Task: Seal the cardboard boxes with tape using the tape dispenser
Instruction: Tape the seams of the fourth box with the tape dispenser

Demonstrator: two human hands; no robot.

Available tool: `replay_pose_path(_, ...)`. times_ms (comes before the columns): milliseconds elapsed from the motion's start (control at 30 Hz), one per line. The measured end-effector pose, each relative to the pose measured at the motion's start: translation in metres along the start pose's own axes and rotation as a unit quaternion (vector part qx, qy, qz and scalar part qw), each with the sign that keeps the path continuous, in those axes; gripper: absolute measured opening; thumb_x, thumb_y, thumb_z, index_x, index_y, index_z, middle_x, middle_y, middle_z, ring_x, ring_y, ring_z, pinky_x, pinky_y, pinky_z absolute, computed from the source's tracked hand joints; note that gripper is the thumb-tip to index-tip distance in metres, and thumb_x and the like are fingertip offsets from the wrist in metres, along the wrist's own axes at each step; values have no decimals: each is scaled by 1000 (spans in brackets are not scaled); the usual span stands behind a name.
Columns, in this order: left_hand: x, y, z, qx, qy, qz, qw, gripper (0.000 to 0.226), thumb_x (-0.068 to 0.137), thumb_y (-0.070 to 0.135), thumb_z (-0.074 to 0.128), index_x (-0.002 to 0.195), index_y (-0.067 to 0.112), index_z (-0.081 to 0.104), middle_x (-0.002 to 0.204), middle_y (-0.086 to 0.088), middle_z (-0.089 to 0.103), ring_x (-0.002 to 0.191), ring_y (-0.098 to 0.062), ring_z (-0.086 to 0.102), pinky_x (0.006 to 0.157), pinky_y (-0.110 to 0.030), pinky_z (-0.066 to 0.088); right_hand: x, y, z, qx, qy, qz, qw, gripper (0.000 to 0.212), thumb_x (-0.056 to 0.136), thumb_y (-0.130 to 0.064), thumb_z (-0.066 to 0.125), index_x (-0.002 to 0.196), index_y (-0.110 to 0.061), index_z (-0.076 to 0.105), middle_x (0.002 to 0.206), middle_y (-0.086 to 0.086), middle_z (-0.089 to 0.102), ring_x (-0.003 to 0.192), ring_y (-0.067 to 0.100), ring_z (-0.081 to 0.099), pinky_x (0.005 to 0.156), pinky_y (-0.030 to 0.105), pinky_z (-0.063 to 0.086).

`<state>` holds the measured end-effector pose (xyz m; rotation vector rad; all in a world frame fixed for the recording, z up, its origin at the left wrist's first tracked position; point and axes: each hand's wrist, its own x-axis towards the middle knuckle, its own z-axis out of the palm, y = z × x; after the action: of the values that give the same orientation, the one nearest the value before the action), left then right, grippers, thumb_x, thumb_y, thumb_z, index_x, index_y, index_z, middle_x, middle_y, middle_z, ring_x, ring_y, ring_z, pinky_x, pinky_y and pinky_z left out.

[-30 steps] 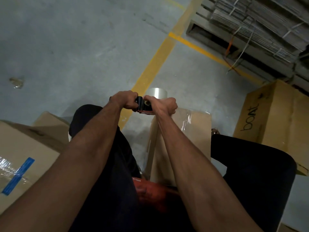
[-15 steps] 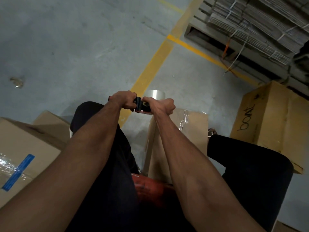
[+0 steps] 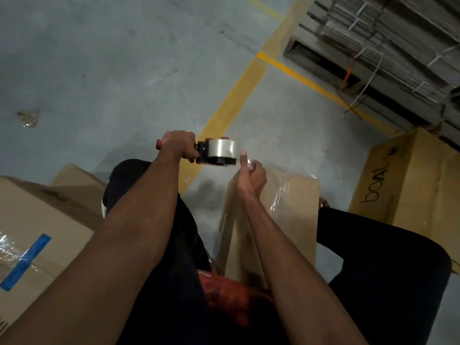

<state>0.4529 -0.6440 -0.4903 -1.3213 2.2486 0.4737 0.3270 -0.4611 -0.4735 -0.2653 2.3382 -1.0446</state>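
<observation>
While gripped by left hand (image 3: 179, 145), tape dispenser (image 3: 217, 152) above box edge (image 3: 273, 175)

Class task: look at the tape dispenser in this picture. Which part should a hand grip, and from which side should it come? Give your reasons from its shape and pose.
Grip the handle, as the left hand does on the tape dispenser. The handle juts out leftward, away from the tape roll, so come from the left. That probably keeps fingers off the roll and the tape end, which the right hand seems to pinch.
</observation>
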Motion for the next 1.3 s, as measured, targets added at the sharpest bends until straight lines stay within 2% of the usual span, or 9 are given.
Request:
replay_pose_path(100,13,3,28,-100,33,-69,992,40,78,45,73,108,18,71,107,-7,72,102,-32,69,82,-37,54,14,23,-7,-50,16,-67,996,38,87,-28,78,120,-11,69,106,12,70,99,31,68,87,30,46)
replay_pose_path(200,35,13,56,-224,51,-99,968,76,74,81,54,125,26,67,115,-5,72,107,-35,67,88,-40,53,18,22,-5,-70,13,-86,994,44,79,-31,86,115,-16,65,96,7,69,89,24,66,80,27,43)
replay_pose_path(367,61,33,90,-290,-10,-81,954,59,94,56,60,132,12,62,125,-16,67,114,-39,63,92,-42,51,25,21,2,-105,69,-89,988,43,84,-36,78,106,-17,46,88,1,71,91,32,67,74,35,45)
replay_pose_path(600,96,42,163,-230,-71,-77,968,37,102,24,52,131,2,60,130,-22,62,118,-40,57,89,-42,47,48,27,12,-161,97,-58,980,31,82,-39,72,90,-18,51,83,-2,63,84,36,63,71,35,41)
replay_pose_path(800,111,43,190,-204,-146,-107,962,52,97,12,47,147,2,42,143,-26,47,130,-44,45,102,-49,45,51,38,19,-144,102,-91,980,32,85,-39,73,89,-20,48,80,-4,65,75,23,58,67,32,33)
replay_pose_path(933,98,50,175,-251,-86,-131,955,66,89,34,55,144,2,43,143,-23,49,127,-44,50,106,-49,44,50,37,17,-131,93,-88,983,33,85,-39,75,89,-19,49,80,-5,66,77,23,61,68,30,33)
replay_pose_path(1067,57,87,121,-326,1,-97,940,47,86,25,57,127,3,61,130,-19,61,124,-36,55,101,-39,42,47,35,9,-91,54,-65,992,37,84,-41,80,89,-19,51,76,-10,62,77,20,61,71,29,36)
replay_pose_path(1167,26,118,91,-467,94,-67,877,22,83,10,58,96,1,73,100,-16,74,101,-32,67,81,-30,45,48,32,-3,-57,11,-47,997,28,86,-34,78,85,-21,53,70,-14,59,76,19,60,71,30,42)
replay_pose_path(1300,-34,154,79,-570,183,-41,800,20,82,0,59,92,6,75,91,-10,76,91,-26,70,79,-25,48,44,40,-19,21,-27,-77,996,15,84,-7,63,80,-22,63,74,-4,68,74,21,68,74,38,58)
